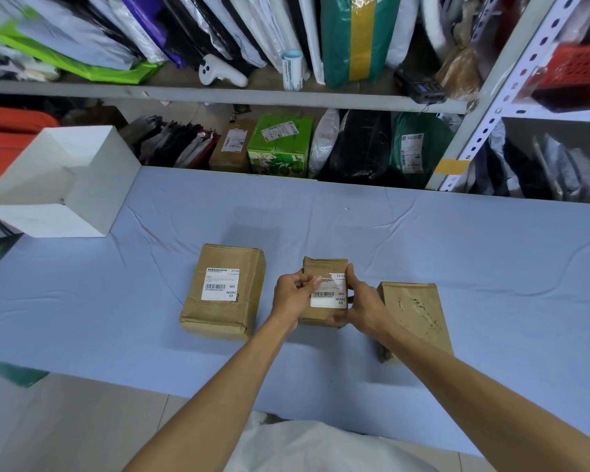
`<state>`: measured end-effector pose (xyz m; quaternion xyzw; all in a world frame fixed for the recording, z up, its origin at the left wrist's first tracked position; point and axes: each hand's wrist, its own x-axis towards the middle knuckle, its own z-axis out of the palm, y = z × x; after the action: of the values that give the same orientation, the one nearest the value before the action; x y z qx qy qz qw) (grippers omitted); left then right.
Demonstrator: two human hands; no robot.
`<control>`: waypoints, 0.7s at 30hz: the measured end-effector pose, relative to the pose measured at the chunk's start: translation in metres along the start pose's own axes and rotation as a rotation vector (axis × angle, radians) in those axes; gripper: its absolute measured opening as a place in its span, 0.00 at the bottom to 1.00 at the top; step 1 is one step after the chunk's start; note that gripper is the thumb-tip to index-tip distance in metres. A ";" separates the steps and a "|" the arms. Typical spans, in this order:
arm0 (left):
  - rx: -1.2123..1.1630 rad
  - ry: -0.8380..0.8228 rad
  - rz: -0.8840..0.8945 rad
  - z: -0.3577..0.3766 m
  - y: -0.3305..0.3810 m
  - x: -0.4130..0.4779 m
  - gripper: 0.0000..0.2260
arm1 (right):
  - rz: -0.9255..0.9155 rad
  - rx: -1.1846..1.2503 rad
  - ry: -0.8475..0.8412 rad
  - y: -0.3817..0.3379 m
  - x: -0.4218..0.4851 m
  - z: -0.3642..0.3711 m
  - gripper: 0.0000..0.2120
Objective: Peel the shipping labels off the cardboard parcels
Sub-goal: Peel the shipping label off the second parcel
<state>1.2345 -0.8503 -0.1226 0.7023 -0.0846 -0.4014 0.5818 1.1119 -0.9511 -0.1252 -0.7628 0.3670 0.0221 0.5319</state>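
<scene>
- Cloth [457,267], pale blue and creased, covers the table.
- White open box [65,185] sits at the cloth's far left corner, well apart from the parcels.
- Left parcel [223,311] lies flat on the cloth, its label [221,283] whole.
- Right parcel [416,318] lies flat too, its top showing torn, bare cardboard.
- Middle parcel [324,267] is between them, held by both hands.
- Right hand [361,303] grips its right edge, fingers curled round it.
- Left hand [292,298] pinches the lifted left part of the torn label [329,299].
</scene>
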 end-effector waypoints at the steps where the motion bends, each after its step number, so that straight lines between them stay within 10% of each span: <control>1: -0.009 -0.005 -0.001 0.000 0.000 0.000 0.01 | -0.003 -0.001 0.000 -0.001 0.000 0.001 0.59; 21: -0.060 -0.043 -0.018 -0.001 0.002 0.000 0.02 | 0.026 -0.020 0.033 -0.006 0.004 0.002 0.45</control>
<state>1.2362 -0.8499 -0.1204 0.6764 -0.0787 -0.4240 0.5971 1.1191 -0.9503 -0.1227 -0.7634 0.3855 0.0201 0.5180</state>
